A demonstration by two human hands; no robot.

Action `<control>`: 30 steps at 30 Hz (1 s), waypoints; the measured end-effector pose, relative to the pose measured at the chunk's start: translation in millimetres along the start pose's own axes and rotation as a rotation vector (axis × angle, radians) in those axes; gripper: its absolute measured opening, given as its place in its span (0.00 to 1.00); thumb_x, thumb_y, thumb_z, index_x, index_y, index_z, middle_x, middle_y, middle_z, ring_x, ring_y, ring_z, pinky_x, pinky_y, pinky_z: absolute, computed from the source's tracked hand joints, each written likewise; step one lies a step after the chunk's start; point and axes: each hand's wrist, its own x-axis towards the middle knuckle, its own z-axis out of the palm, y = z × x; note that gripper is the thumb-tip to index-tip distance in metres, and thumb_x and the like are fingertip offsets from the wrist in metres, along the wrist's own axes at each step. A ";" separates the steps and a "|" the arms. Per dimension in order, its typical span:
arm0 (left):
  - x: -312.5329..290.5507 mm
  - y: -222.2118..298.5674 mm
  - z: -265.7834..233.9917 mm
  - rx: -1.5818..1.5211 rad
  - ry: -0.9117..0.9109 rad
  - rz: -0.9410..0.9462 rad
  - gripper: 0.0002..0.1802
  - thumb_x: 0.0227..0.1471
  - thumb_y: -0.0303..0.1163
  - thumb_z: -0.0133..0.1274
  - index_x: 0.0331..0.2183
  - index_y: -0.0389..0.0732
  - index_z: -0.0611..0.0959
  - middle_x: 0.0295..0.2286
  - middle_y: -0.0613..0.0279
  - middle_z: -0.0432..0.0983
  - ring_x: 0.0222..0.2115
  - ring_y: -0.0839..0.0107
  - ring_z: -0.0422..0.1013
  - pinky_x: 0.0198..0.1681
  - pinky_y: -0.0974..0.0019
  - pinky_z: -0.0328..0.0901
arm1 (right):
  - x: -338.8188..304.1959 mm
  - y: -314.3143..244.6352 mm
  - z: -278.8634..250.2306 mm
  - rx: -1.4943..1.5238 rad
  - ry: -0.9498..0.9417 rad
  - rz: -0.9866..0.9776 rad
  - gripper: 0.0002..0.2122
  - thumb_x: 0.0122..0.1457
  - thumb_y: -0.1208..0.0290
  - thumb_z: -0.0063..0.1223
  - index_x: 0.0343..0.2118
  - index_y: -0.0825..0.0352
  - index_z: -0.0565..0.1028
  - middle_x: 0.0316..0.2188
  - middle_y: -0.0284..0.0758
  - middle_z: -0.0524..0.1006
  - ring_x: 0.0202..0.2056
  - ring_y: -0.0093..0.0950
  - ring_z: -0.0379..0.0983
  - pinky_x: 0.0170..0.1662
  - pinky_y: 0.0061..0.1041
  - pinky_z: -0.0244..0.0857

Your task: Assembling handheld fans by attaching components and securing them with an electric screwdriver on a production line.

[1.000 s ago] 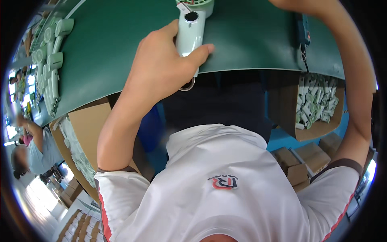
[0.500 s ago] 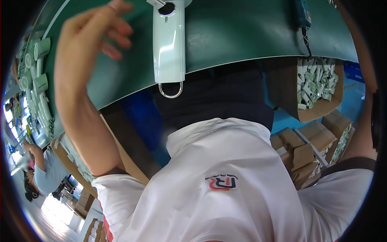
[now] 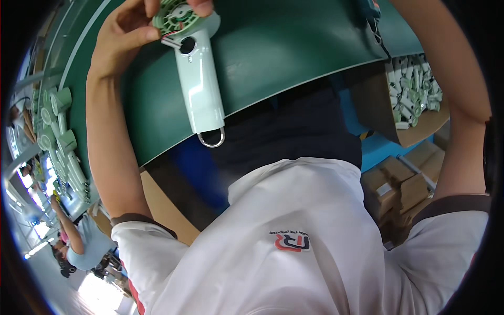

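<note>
A pale green handheld fan lies on the green bench top, its handle toward me and a metal loop hanging past the front edge. Over the fan's round head is a green spoked fan grille, with a grey part in its middle. My left hand grips the grille at its left side, thumb in front. Of my right hand, only a fingertip shows at the upper edge, pressing the grille's right side; the rest is out of frame. Thin wires and a small metallic piece stick out by the handle's round dark opening.
Several green fan bodies lie at the bench's left side. A teal corded tool is at the upper right. Below the bench edge, an open carton holds many small green-white parts. More cartons stand lower right. Another person is at far left.
My left hand, empty before, now holds the green grille at the fan's head. A right fingertip has come in there. The fan has shifted left and tilted.
</note>
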 end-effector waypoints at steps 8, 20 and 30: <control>-20.7 -29.9 -64.7 0.247 0.152 -0.007 0.38 0.44 0.39 0.74 0.52 0.32 0.76 0.46 0.56 0.79 0.47 0.64 0.76 0.53 0.62 0.68 | -47.5 11.2 15.3 0.124 -0.027 0.044 0.19 0.46 0.69 0.73 0.43 0.68 0.84 0.30 0.47 0.83 0.34 0.42 0.80 0.39 0.38 0.72; -8.4 -8.6 7.7 0.029 -0.061 0.122 0.37 0.46 0.16 0.69 0.57 0.33 0.71 0.41 0.63 0.78 0.45 0.75 0.75 0.45 0.72 0.71 | 55.4 -44.3 -36.4 -0.141 -0.430 0.107 0.11 0.56 0.67 0.65 0.38 0.68 0.83 0.26 0.46 0.79 0.29 0.45 0.76 0.34 0.41 0.68; -10.6 -12.3 13.7 0.136 -0.016 0.275 0.28 0.42 0.26 0.74 0.44 0.28 0.78 0.32 0.57 0.83 0.31 0.77 0.77 0.34 0.71 0.70 | 74.8 -78.5 -30.8 -0.122 -0.291 0.614 0.14 0.54 0.63 0.72 0.36 0.69 0.85 0.18 0.41 0.75 0.19 0.26 0.68 0.25 0.31 0.59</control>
